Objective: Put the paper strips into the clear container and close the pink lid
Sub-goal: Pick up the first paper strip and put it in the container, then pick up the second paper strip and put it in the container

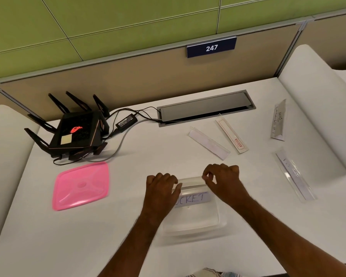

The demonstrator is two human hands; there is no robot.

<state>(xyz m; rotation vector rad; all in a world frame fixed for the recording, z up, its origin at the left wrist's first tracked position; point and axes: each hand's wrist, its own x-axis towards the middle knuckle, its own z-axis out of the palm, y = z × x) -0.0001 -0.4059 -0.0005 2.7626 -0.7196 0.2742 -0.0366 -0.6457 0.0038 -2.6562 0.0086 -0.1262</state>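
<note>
The clear container (196,222) sits on the white desk right in front of me. My left hand (161,188) and my right hand (222,176) each pinch one end of a clear-sleeved paper strip (191,181), holding it over the container's far rim. Just below it a lettered strip (192,198) lies in the container. The pink lid (81,185) lies flat to the left. Several more strips lie on the desk to the right: a white one (209,142), a red-printed one (231,134), a handwritten one (278,120) and a long one (295,174).
A black router with antennas (76,128), its power brick (126,121) and cables occupy the back left. A grey cable hatch (206,107) is set into the desk at the back. White side panels (312,96) border the desk on both sides.
</note>
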